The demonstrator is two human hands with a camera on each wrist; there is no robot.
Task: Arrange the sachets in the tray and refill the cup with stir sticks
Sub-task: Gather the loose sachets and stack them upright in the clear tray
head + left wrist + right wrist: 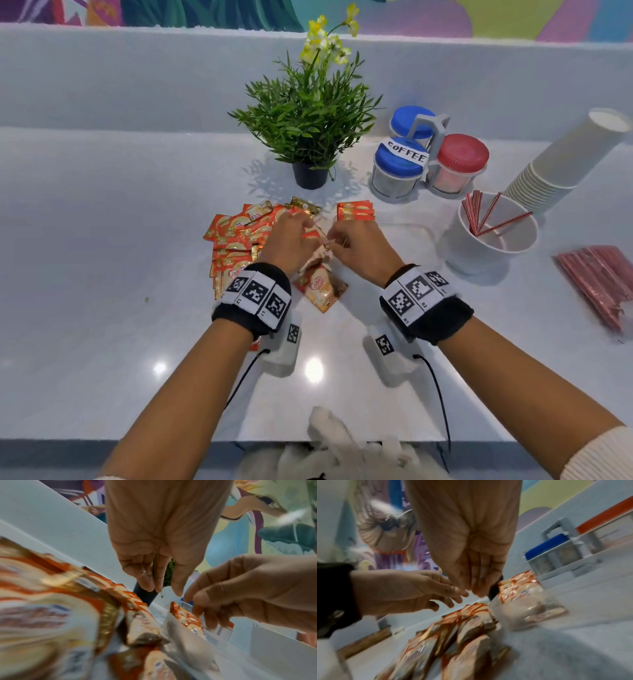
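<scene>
Two grips meet fingertip to fingertip over the sachets. My left hand (291, 240) hangs with its fingers loose and nearly straight and holds nothing I can see. My right hand (356, 246) bends its fingers down toward the clear tray (539, 609), and I cannot tell whether they pinch a sachet or only brush one. The tray sits just beyond my right fingertips, away from me, with a short row of sachets (354, 210) already packed in its far end. The loose pile (239, 236) spreads to the left, under and past my left hand, so the left is nearer the supply and the right nearer the tray. One stray sachet (322, 287) lies flat on the worktop (102, 240) between my wrists, its long axis slanting toward me and to the right. I judge the next move runs left to right, pile to tray. The cup (455, 253), with few stir sticks (486, 216), stands well off to the right, not yet refilled.
</scene>
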